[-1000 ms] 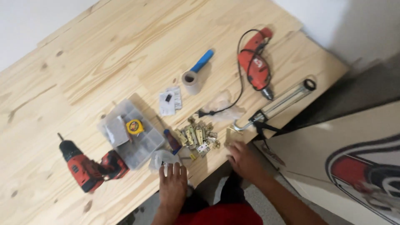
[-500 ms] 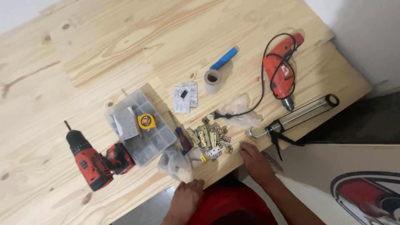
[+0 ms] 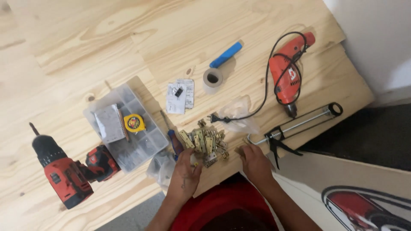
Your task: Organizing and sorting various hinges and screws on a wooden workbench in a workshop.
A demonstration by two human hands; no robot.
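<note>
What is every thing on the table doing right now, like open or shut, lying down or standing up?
Left hand: open, fingers on the hinges.
Right hand: pinching a small brass piece.
Brass hinges: loose pile.
Organizer box: shut, tape measure on top.
Cordless drill: lying down, bit fitted.
Corded drill: lying down, unplugged.
Tape roll: lying flat.
Caulking gun: empty, lying down.

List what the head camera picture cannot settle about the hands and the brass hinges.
- Right hand: fingertips curl over something small; hidden, head view.
- Left hand: covers the edge of the brass hinges; grip unclear.
- Organiser box: contents too small.
</note>
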